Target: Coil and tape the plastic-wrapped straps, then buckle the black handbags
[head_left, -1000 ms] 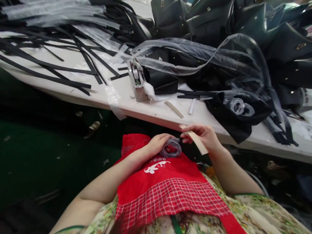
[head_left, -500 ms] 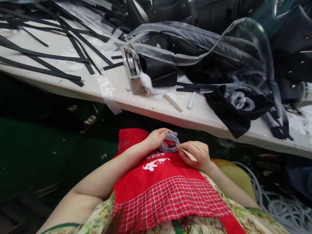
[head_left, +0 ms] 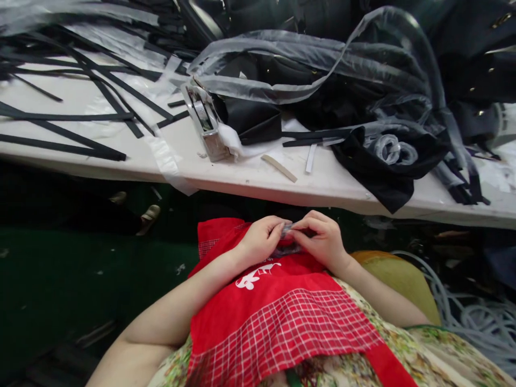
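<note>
My left hand [head_left: 262,239] and my right hand [head_left: 322,240] are pressed together over my lap, above a red apron [head_left: 278,306]. Both are closed on a small coiled roll of clear plastic strip [head_left: 287,242], which shows only as a grey sliver between the fingers. The tan strip held a moment ago is hidden inside my right hand or under the roll; I cannot tell which. The white table edge [head_left: 258,185] runs just beyond my knuckles.
On the table lie a metal clip tool [head_left: 205,126], a loose tan strip [head_left: 279,167], long black straps [head_left: 68,115], clear plastic sleeves [head_left: 282,70], black bags [head_left: 387,161] and another coiled roll [head_left: 389,149]. A yellow seat [head_left: 399,279] and pale hoses [head_left: 475,322] sit at right.
My right hand carried the tan strip from near the table edge down to the roll, and both hands have closed together around the roll. The view has shifted slightly down.
</note>
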`<state>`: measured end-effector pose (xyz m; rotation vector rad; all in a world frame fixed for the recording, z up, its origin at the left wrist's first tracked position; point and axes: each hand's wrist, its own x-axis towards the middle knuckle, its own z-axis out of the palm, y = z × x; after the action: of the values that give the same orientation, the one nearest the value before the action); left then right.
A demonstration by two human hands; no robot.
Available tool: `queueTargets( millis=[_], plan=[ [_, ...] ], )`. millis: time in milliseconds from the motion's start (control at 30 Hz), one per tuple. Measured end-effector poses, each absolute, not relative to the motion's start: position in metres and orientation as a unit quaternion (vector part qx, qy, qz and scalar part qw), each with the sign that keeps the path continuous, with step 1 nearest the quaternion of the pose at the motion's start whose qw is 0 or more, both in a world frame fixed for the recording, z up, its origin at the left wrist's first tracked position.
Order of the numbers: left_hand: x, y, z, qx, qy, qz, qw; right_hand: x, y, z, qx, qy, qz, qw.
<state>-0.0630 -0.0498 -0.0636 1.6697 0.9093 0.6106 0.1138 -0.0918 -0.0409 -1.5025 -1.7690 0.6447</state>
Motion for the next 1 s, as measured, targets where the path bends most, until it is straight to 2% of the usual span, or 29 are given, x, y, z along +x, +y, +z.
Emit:
queueTargets(
  millis=[100, 267, 433, 500, 600, 700, 867, 1000],
  plan=[
    [-0.062, -0.053, -0.055, 0.741, 0.331, 0.266, 0.52, 0.12, -0.081, -0.039, -0.597, -0.641, 0.314, 0.366],
    [-0.058, -0.056, -0.049, 0.737, 0.327, 0.275, 0.523, 0.13, -0.065, -0.055, -0.642, -0.514, 0.454, 0.342],
    [-0.057, -0.057, -0.047, 0.75, 0.313, 0.262, 0.52, 0.127, -0.061, -0.059, -0.563, -0.429, 0.638, 0.302],
    [-0.057, -0.058, -0.048, 0.757, 0.33, 0.267, 0.497, 0.123, -0.064, -0.058, -0.569, -0.43, 0.62, 0.327],
    [-0.057, -0.058, -0.051, 0.755, 0.394, 0.273, 0.448, 0.119, -0.07, -0.057, -0.61, -0.465, 0.526, 0.366],
    [-0.057, -0.056, -0.056, 0.724, 0.436, 0.262, 0.466, 0.121, -0.073, -0.055, -0.617, -0.513, 0.472, 0.364],
    [-0.055, -0.056, -0.061, 0.679, 0.447, 0.268, 0.516, 0.13, -0.067, -0.045, -0.554, -0.541, 0.549, 0.315],
    [-0.054, -0.06, -0.062, 0.65, 0.48, 0.294, 0.511, 0.131, -0.062, -0.045, -0.581, -0.493, 0.581, 0.285]
  ],
)
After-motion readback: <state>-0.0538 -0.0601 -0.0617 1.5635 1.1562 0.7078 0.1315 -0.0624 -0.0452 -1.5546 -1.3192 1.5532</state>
